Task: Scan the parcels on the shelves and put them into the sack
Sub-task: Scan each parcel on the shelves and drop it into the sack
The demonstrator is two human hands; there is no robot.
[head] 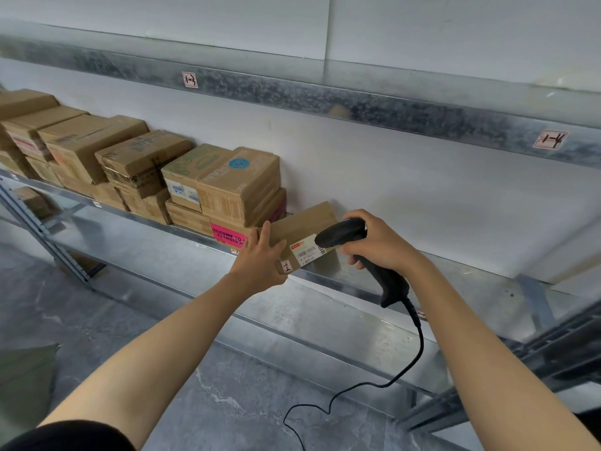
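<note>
While the left hand (260,259) is gripping the parcel (302,226) at its left end, the right hand (383,246) is clamping the scanner (342,234) — head hovering just above the parcel's label (307,253).

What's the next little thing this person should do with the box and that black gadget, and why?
Probably pull the trigger to read the barcode. The right hand grips the scanner with its head just beside the white label, and the left hand holds the parcel at the shelf edge, label facing up. Lifting it away likely comes only after that.
</note>
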